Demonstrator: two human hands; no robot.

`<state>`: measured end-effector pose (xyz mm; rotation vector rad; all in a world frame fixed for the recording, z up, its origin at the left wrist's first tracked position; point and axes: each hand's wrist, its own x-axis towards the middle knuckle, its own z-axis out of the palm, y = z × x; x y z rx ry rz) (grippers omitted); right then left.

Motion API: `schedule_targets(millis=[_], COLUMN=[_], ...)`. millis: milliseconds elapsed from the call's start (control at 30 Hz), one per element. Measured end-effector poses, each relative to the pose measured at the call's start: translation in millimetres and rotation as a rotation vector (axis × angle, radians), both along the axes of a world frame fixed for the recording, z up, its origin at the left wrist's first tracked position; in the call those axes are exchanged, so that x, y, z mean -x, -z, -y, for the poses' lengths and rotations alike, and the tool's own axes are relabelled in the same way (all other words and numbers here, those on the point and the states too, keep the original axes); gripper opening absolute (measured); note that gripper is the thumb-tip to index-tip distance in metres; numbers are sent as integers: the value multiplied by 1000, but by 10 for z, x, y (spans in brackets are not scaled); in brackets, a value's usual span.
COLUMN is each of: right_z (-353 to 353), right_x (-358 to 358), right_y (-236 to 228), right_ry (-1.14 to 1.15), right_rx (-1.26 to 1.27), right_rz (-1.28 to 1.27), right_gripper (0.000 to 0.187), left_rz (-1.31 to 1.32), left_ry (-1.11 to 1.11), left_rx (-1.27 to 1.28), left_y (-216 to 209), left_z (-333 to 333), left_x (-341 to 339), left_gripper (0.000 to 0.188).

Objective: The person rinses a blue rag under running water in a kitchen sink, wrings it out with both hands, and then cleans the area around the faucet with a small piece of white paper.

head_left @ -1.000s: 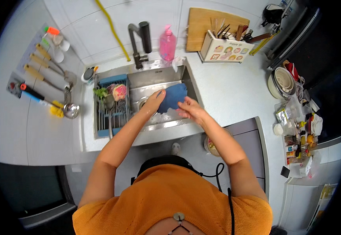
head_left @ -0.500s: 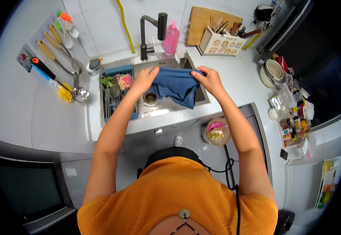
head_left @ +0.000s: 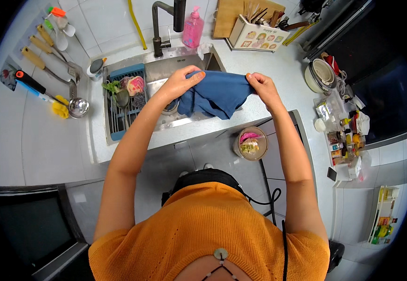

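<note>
A dark blue cloth is stretched between my two hands above the right part of the steel sink. My left hand grips its upper left corner, thumb on top. With thumb and fingers pinched, my right hand holds the upper right corner over the counter's edge. The lower part of the cloth hangs in loose folds and hides much of the basin and part of the drain. Beside my left forearm, a blue drying rack spans the sink's left side, bearing a spoon, some greens and a pink-and-white item.
Behind the sink stand a dark faucet and a pink pump bottle. A utensil caddy is at the back right. Ladles and spatulas hang on the left wall. Below the counter sits a waste bucket. Bowls and jars line the right counter.
The cloth is spread wider and has shifted right relative to the sink. My right hand has moved right, out over the counter. The whole view has shifted slightly.
</note>
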<state>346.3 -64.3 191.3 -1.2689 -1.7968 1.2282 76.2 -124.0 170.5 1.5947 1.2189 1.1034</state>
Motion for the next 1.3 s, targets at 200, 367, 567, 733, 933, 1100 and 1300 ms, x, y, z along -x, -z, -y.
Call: schedule_targets(millis=[200,367,567,733,933,1100,1300], right_z=[-92,-277,-317,-253,-419,0,639], right_x=[-382,-910,-1973,-1740,-1226,-691,347], right_y=[246,418,1563,1661,1953,2054,2124], right_ry=[160,366,146,61,-251,-440,-640], right_rx=[78,-260,-470,-409,-305,-549,-610], right_rz=[-87,-186,672,753,983,824,843], right_gripper=[15,15,39,62,76,70,58], left_rz=[81,210,-298,-249,93,254,331], left_ry=[141,73,109,-142,-601,-810,-933], left_rx=[47,-152,-201,33,373,443,470], left_y=[277,505,1207,1578,1753,1826,2056], left_z=[-270,-386,-226,244,1198,1978,2388], left_x=[-332,-1154,-1462,-914,-335,-166,18], left_gripper=[28,33,40,29,18,18,19])
